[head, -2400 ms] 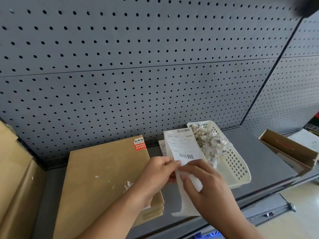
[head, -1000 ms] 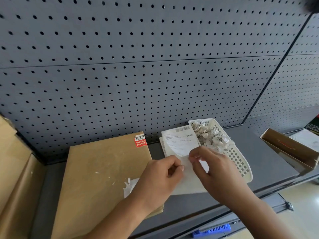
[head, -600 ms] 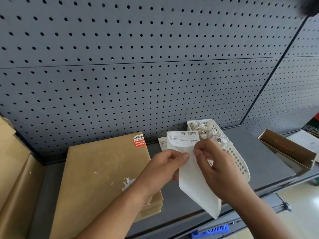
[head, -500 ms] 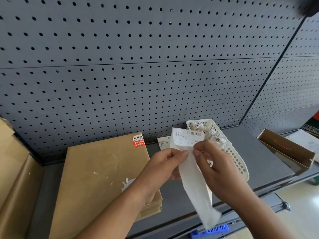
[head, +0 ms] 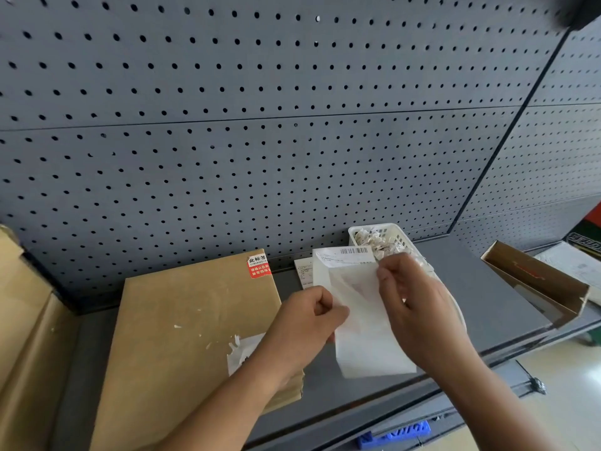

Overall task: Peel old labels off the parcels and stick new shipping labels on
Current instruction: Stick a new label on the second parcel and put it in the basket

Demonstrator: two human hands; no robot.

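Note:
A flat brown cardboard parcel (head: 182,333) lies on the grey shelf (head: 494,297). It carries a small red and white sticker (head: 259,265) at its far right corner and torn white label remains (head: 240,349) near my left wrist. I hold a new shipping label (head: 344,257) with its white backing sheet (head: 367,333) above the shelf, right of the parcel. My left hand (head: 302,327) pinches the sheet's left edge. My right hand (head: 413,304) pinches its upper right part, near the printed barcode.
A white plastic basket (head: 390,232) full of torn label scraps stands behind my right hand. More labels (head: 302,271) lie flat behind the sheet. An open cardboard box (head: 536,281) sits at the right, brown parcels (head: 22,320) at the far left, pegboard (head: 292,109) behind.
The backing sheet, which hung narrow and twisted below my hands, now spreads flat and wide. My left hand has dropped lower along its left edge; my right hand stays near the top.

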